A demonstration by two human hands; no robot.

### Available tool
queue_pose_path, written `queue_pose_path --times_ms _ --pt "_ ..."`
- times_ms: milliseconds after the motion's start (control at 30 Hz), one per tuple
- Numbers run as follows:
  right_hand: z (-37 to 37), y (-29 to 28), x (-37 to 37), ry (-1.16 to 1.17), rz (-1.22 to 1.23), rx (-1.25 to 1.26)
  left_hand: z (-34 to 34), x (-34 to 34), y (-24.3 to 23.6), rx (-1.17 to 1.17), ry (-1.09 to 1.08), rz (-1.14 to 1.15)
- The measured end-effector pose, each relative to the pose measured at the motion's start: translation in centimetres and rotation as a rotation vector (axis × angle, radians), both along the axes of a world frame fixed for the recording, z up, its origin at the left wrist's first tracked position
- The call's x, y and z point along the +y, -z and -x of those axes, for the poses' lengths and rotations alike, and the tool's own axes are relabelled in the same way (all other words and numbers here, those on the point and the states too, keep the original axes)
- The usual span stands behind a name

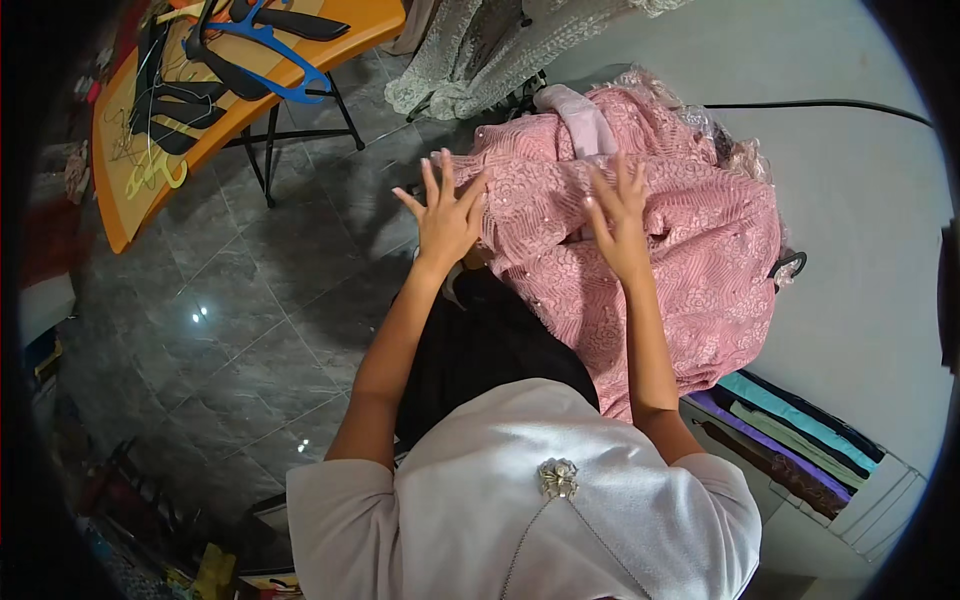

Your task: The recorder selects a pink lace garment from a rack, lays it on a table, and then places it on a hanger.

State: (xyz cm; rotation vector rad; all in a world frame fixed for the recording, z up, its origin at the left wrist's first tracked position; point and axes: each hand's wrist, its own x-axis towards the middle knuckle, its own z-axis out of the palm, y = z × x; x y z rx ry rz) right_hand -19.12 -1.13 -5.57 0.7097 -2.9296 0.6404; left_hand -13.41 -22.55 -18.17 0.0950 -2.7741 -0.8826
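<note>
A large heap of pink lace fabric (700, 235), patterned with flowers and wavy lines, spreads in front of me and to the right. My left hand (447, 222) is at the heap's left edge, fingers spread, with the fingertips by the lace. Farther right, my right hand (620, 220) rests over the middle of the lace, its fingers stretched out and apart. Neither hand grips anything. A smooth pale pink strip of cloth (578, 120) lies on the far part of the heap. Whatever bears the heap is hidden under it.
An orange-edged table (118, 215) at the far left carries black, blue and yellow hangers (265, 40). White lace (450, 70) hangs beyond the heap. Folded coloured fabrics (800, 425) fill a low shelf at right. A black cable (820, 103) runs along the wall.
</note>
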Motion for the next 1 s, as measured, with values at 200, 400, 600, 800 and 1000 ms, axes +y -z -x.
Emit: queue_pose_path --times_ms 200,400,600,800,1000 --pt "-0.1 4.0 -0.7 0.323 -0.503 0.042 0.6 0.2 -0.5 0.108 0.067 -0.037" --pt "-5.5 4.4 -3.4 -0.77 -0.286 -0.381 1.0 -0.1 0.1 -0.006 -0.081 0.01" --pt "1.2 0.4 -0.6 0.217 -0.295 0.267 0.6 0.3 -1.1 0.136 0.129 -0.045" --pt "-0.1 4.8 0.2 0.182 -0.568 0.136 0.6 4.2 -1.4 0.05 0.1 -0.028" --pt "-6.3 4.3 -0.1 -0.594 -0.394 -0.077 1.0 3.6 -0.5 -0.024 0.072 0.042"
